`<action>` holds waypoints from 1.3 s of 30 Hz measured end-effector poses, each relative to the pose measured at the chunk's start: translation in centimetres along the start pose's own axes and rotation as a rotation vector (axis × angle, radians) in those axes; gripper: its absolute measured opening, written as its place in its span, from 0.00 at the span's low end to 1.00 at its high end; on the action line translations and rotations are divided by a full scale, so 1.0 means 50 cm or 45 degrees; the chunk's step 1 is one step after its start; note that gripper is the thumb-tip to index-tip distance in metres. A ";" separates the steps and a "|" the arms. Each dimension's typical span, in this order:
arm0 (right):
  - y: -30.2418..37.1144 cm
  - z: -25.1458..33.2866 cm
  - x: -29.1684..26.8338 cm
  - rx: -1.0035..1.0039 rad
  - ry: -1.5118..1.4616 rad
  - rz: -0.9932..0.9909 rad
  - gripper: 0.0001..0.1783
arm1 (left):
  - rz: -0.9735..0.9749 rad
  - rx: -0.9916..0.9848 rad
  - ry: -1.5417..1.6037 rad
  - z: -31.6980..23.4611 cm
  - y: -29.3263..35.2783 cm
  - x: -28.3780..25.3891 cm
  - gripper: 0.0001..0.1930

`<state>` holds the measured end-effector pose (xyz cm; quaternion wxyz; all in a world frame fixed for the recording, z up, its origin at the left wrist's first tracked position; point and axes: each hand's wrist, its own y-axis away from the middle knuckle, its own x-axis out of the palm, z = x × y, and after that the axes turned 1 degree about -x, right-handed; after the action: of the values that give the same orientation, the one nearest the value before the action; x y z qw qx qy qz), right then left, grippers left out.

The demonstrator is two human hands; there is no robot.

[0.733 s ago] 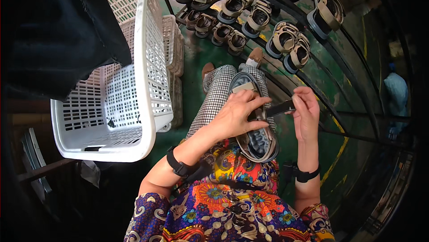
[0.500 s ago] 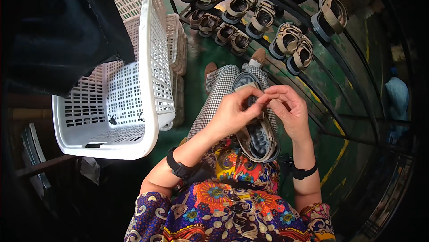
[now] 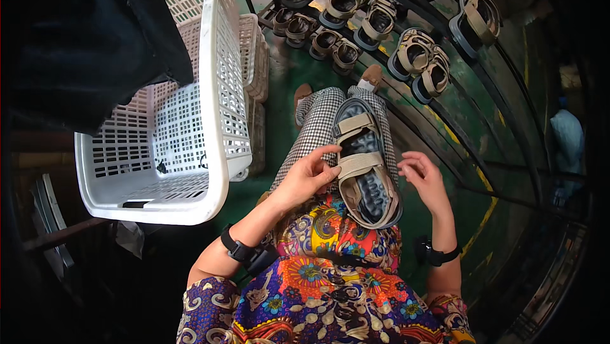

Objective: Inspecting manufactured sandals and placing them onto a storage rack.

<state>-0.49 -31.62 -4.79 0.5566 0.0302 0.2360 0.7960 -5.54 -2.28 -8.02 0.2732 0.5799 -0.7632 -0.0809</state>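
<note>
On my lap lies a sandal (image 3: 362, 165) with beige straps and a dark, bumpy footbed, its toe end pointing away from me. Two wide straps cross it and a third strap loops round the heel. My left hand (image 3: 309, 177) is at the sandal's left side, fingers apart, fingertips beside or just touching the edge of the middle strap. To the right of the sandal hovers my right hand (image 3: 424, 177), its fingers loosely bent and apart, with nothing seen in it.
Several like sandals (image 3: 413, 55) sit on a black metal rack (image 3: 473, 112) ahead and to the right. At my left stands a white plastic basket (image 3: 216, 121), with more baskets (image 3: 254, 58) stacked behind it. Dark material (image 3: 95, 39) hangs over the basket's left side.
My hands have parted from above the sandal, left hand to its left and right hand to its right. The straps, partly covered before, now show fully, the middle one lying across.
</note>
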 end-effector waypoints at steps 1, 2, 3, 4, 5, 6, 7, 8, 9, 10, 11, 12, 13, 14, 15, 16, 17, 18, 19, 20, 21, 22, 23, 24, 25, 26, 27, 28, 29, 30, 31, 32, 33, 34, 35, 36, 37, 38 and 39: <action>0.013 -0.015 -0.007 0.024 0.020 -0.022 0.17 | -0.004 0.019 -0.015 0.007 -0.004 0.000 0.21; 0.025 -0.030 -0.012 0.099 0.149 0.127 0.17 | -0.030 -0.014 -0.062 0.012 -0.007 -0.003 0.21; 0.036 -0.043 -0.016 0.202 0.305 0.257 0.17 | -0.049 -0.083 -0.092 0.016 -0.010 -0.004 0.21; 0.043 -0.058 -0.012 0.369 0.388 0.327 0.21 | -0.006 -0.154 -0.136 0.017 -0.010 -0.011 0.26; 0.056 -0.067 -0.010 0.442 0.215 0.405 0.24 | 0.005 -0.141 -0.151 0.018 -0.008 -0.012 0.26; 0.062 -0.079 0.004 0.228 0.196 0.384 0.25 | 0.044 -0.077 -0.036 0.017 -0.003 -0.014 0.29; 0.067 -0.085 0.019 0.051 0.185 0.335 0.25 | 0.119 -0.015 0.108 0.015 0.001 -0.013 0.31; 0.070 -0.083 0.025 0.045 0.184 0.331 0.25 | 0.208 -0.082 0.071 0.012 0.009 -0.016 0.41; 0.074 -0.075 0.030 0.018 0.206 0.241 0.26 | 0.268 -0.131 0.056 0.011 0.011 -0.010 0.48; 0.078 -0.061 0.036 0.045 0.264 0.116 0.28 | 0.279 -0.125 0.126 0.012 0.017 -0.003 0.49; 0.081 -0.042 0.042 -0.018 0.218 0.151 0.28 | 0.273 -0.176 0.213 0.016 0.020 0.006 0.50; 0.086 -0.018 0.047 -0.109 0.379 0.104 0.28 | 0.219 -0.213 0.164 0.022 0.014 0.012 0.51; 0.092 0.008 0.052 -0.192 0.556 0.037 0.28 | 0.187 -0.128 0.420 0.032 0.009 0.023 0.46; 0.097 0.034 0.061 -0.260 0.693 0.002 0.28 | 0.083 -0.241 0.498 0.045 -0.002 0.031 0.38; 0.101 0.060 0.071 -0.364 0.913 -0.028 0.30 | 0.063 -0.198 0.651 0.061 -0.013 0.039 0.31; 0.102 0.084 0.081 -0.513 0.837 -0.033 0.30 | 0.042 -0.167 0.850 0.078 -0.028 0.045 0.16; 0.105 0.106 0.093 -0.625 0.776 -0.025 0.31 | 0.063 -0.265 0.983 0.092 -0.040 0.037 0.12; 0.110 0.126 0.099 -0.711 0.801 0.042 0.32 | 0.113 -0.221 1.118 0.105 -0.052 0.031 0.12; 0.117 0.142 0.108 -0.757 0.784 0.130 0.29 | 0.171 -0.190 1.266 0.115 -0.062 0.025 0.12; 0.115 0.152 0.125 -0.925 0.762 0.147 0.27 | 0.302 -0.088 1.372 0.122 -0.073 0.025 0.12; 0.114 0.160 0.139 -1.061 0.745 0.165 0.25 | 0.331 -0.064 1.402 0.123 -0.079 0.023 0.13; 0.118 0.165 0.150 -1.103 0.776 0.260 0.19 | 0.306 -0.054 1.407 0.121 -0.084 0.024 0.13; 0.118 0.168 0.166 -1.163 0.755 0.283 0.17 | 0.257 -0.049 1.400 0.114 -0.081 0.025 0.13; 0.116 0.170 0.175 -1.199 0.765 0.316 0.16 | 0.203 -0.050 1.393 0.103 -0.078 0.032 0.13; 0.114 0.171 0.184 -1.252 0.763 0.309 0.16 | 0.154 -0.041 1.366 0.090 -0.068 0.038 0.13; 0.113 0.172 0.191 -1.251 0.760 0.337 0.16 | 0.105 -0.031 1.336 0.075 -0.055 0.040 0.13; 0.111 0.174 0.197 -1.278 0.718 0.322 0.15 | 0.070 -0.022 1.319 0.060 -0.039 0.042 0.13; 0.111 0.176 0.202 -1.315 0.663 0.285 0.15 | 0.038 -0.005 1.295 0.046 -0.022 0.043 0.13; 0.110 0.178 0.207 -1.306 0.670 0.310 0.15 | 0.023 0.022 1.259 0.034 -0.001 0.038 0.13; 0.109 0.182 0.210 -1.317 0.661 0.316 0.14 | 0.003 0.039 1.246 0.024 0.012 0.039 0.14; 0.108 0.185 0.213 -1.320 0.650 0.314 0.14 | -0.010 0.045 1.232 0.018 0.022 0.038 0.14; 0.108 0.189 0.217 -1.328 0.649 0.318 0.14 | -0.026 0.058 1.219 0.013 0.026 0.037 0.14; 0.107 0.192 0.221 -1.330 0.637 0.320 0.13 | -0.038 0.062 1.220 0.011 0.029 0.036 0.14; 0.106 0.194 0.224 -1.319 0.631 0.330 0.13 | -0.052 0.068 1.222 0.011 0.028 0.037 0.14; 0.105 0.196 0.227 -1.327 0.625 0.321 0.13 | -0.062 0.074 1.211 0.013 0.029 0.037 0.14; 0.102 0.197 0.229 -1.347 0.611 0.314 0.13 | -0.074 0.080 1.214 0.015 0.025 0.038 0.14; 0.100 0.197 0.231 -1.370 0.597 0.301 0.13 | -0.089 0.079 1.213 0.017 0.026 0.038 0.15; 0.098 0.196 0.233 -1.363 0.598 0.310 0.13 | -0.093 0.081 1.215 0.019 0.027 0.037 0.15; 0.097 0.196 0.235 -1.366 0.595 0.315 0.12 | -0.106 0.082 1.211 0.020 0.028 0.036 0.15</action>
<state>-6.11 -19.01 3.36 0.3305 -0.4037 -0.0883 0.8485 -7.56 -3.70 -7.66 0.5705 0.5909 -0.5318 0.2062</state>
